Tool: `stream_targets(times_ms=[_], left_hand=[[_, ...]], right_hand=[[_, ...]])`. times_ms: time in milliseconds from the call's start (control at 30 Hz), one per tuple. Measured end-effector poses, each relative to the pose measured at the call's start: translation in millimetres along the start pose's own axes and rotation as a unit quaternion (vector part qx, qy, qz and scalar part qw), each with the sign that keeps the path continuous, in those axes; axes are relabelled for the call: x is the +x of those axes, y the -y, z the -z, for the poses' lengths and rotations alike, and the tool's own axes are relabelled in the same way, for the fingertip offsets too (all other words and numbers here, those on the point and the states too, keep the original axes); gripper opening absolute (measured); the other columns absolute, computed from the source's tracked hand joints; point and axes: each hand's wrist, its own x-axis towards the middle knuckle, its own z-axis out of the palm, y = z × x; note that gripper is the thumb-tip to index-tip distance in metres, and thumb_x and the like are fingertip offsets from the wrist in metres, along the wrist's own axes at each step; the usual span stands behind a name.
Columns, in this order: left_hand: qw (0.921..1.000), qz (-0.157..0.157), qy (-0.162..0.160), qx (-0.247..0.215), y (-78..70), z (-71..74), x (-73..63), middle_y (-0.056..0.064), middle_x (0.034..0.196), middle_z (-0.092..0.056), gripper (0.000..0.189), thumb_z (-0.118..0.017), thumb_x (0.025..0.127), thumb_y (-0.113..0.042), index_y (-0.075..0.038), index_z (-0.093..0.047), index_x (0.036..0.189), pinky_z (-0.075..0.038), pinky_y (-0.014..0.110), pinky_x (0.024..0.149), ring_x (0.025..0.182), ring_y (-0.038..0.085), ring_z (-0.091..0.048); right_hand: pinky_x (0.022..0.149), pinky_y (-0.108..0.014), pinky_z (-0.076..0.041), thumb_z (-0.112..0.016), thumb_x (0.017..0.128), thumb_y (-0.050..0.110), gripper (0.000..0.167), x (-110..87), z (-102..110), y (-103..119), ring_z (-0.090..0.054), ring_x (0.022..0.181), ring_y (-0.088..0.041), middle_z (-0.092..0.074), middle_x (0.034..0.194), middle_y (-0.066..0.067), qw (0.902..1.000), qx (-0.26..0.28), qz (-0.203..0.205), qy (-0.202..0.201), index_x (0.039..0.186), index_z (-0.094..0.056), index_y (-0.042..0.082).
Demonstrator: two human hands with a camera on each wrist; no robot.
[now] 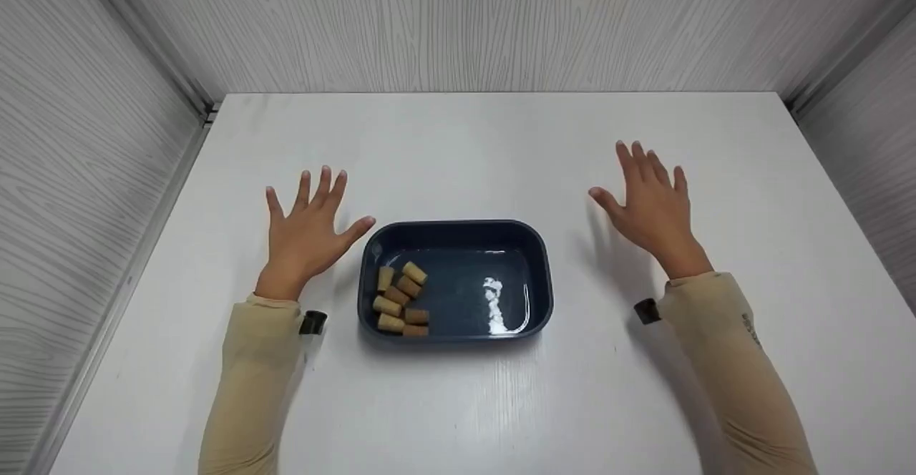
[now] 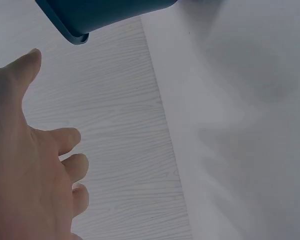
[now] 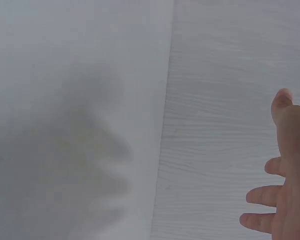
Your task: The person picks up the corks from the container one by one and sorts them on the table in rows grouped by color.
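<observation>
Left hand (image 1: 304,242) and right hand (image 1: 651,207), empty with fingers spread, flank a blue tray (image 1: 461,296) on the desk (image 1: 465,153), corks (image 1: 387,306), seemingly eight, lying toward its near-left corner.

The left hand (image 2: 32,165), thumb out, hovers near a blue tray (image 2: 110,11) against a wood-grained panel (image 2: 122,105) as I watch remotely.

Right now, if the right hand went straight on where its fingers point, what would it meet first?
Probably the wood-grained back panel; between it and the right hand, the way over the white table looks free, though the hand's height is unclear.
</observation>
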Motion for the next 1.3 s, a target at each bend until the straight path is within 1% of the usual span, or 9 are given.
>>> stream_targets(times_ms=[167, 367, 533, 633, 767, 900, 1033, 1200, 1300], left_hand=[[0.9984, -0.006, 0.020, -0.053, -0.3, -0.1, -4.6, 0.009, 0.163, -0.003, 0.091, -0.027, 0.088, -0.079, -0.023, -0.005, 0.156, 0.011, 0.066, 0.111, 0.150, 0.034, -0.002], [0.9897, -0.015, 0.044, -0.136, 0.2, 2.4, -8.5, 0.009, 0.163, -0.004, 0.085, -0.035, 0.091, -0.073, -0.027, -0.007, 0.156, 0.004, 0.065, 0.114, 0.151, 0.031, -0.006], [0.9804, -0.023, 0.050, -0.189, -1.5, 4.7, -9.3, 0.010, 0.162, -0.011, 0.081, -0.042, 0.092, -0.067, -0.027, -0.011, 0.156, -0.006, 0.063, 0.115, 0.146, 0.037, -0.024], [0.9775, -0.027, 0.051, -0.203, -3.3, 3.8, -10.6, 0.011, 0.161, -0.015, 0.081, -0.045, 0.092, -0.066, -0.028, -0.013, 0.156, -0.024, 0.063, 0.110, 0.140, 0.043, -0.034], [0.9745, -0.031, 0.049, -0.217, -6.0, 1.9, -12.3, 0.011, 0.161, -0.020, 0.084, -0.050, 0.089, -0.067, -0.031, -0.014, 0.156, -0.039, 0.062, 0.099, 0.138, 0.043, -0.036], [0.9716, -0.032, 0.047, -0.230, -7.4, 1.5, -14.1, 0.010, 0.159, -0.027, 0.086, -0.056, 0.087, -0.065, -0.032, -0.015, 0.155, -0.039, 0.064, 0.098, 0.138, 0.038, -0.040], [0.9678, -0.028, 0.060, -0.243, -9.7, -0.1, -16.8, 0.010, 0.152, -0.039, 0.087, -0.060, 0.085, -0.064, -0.032, -0.018, 0.155, -0.040, 0.062, 0.097, 0.132, 0.033, -0.047], [0.9602, -0.036, 0.092, -0.261, -10.9, -1.1, -17.7, 0.009, 0.139, -0.053, 0.084, -0.061, 0.085, -0.062, -0.032, -0.022, 0.154, -0.046, 0.052, 0.090, 0.120, 0.030, -0.056], [0.9571, -0.044, 0.103, -0.267, -10.5, -1.6, -16.5, 0.008, 0.128, -0.059, 0.081, -0.062, 0.086, -0.059, -0.030, -0.026, 0.153, -0.049, 0.042, 0.080, 0.105, 0.026, -0.062]], right_hand=[[0.115, -0.062, -0.010, -0.045, 0.095, 0.061, 0.080, 0.3, 4.8, 25.7, -0.022, 0.146, -0.039, -0.023, 0.159, -0.017, 0.9986, 0.001, 0.052, -0.014, 0.155, -0.020, 0.015], [0.115, -0.060, -0.016, -0.054, 0.094, 0.053, 0.076, 0.8, 12.6, 57.8, -0.029, 0.144, -0.037, -0.030, 0.156, -0.015, 0.9941, 0.014, 0.106, -0.022, 0.153, -0.026, 0.013], [0.114, -0.058, -0.021, -0.055, 0.094, 0.051, 0.074, 1.9, 16.4, 82.4, -0.035, 0.141, -0.035, -0.035, 0.154, -0.013, 0.9881, 0.031, 0.148, -0.028, 0.152, -0.031, 0.013], [0.114, -0.057, -0.023, -0.054, 0.094, 0.052, 0.072, 2.2, 17.5, 96.9, -0.035, 0.141, -0.033, -0.035, 0.154, -0.011, 0.9847, 0.043, 0.168, -0.018, 0.152, -0.031, 0.014], [0.113, -0.055, -0.024, -0.052, 0.094, 0.054, 0.072, 2.9, 19.4, 114.3, -0.036, 0.140, -0.032, -0.035, 0.155, -0.009, 0.9799, 0.044, 0.195, -0.003, 0.152, -0.030, 0.016], [0.111, -0.055, -0.027, -0.050, 0.093, 0.057, 0.073, 4.8, 20.2, 129.6, -0.038, 0.139, -0.032, -0.035, 0.154, -0.010, 0.9730, 0.037, 0.228, 0.003, 0.152, -0.030, 0.018], [0.107, -0.055, -0.033, -0.048, 0.093, 0.059, 0.073, 4.3, 17.9, 139.8, -0.043, 0.134, -0.033, -0.040, 0.150, -0.010, 0.9651, 0.045, 0.257, 0.020, 0.152, -0.029, 0.021], [0.091, -0.048, -0.048, -0.046, 0.095, 0.058, 0.068, 4.9, 14.5, 148.3, -0.058, 0.118, -0.027, -0.053, 0.135, -0.007, 0.9541, 0.058, 0.289, 0.054, 0.152, -0.030, 0.025], [0.080, -0.044, -0.053, -0.047, 0.096, 0.055, 0.065, 6.6, 10.9, 153.4, -0.064, 0.108, -0.021, -0.059, 0.128, -0.005, 0.9478, 0.078, 0.298, 0.081, 0.151, -0.030, 0.025]])
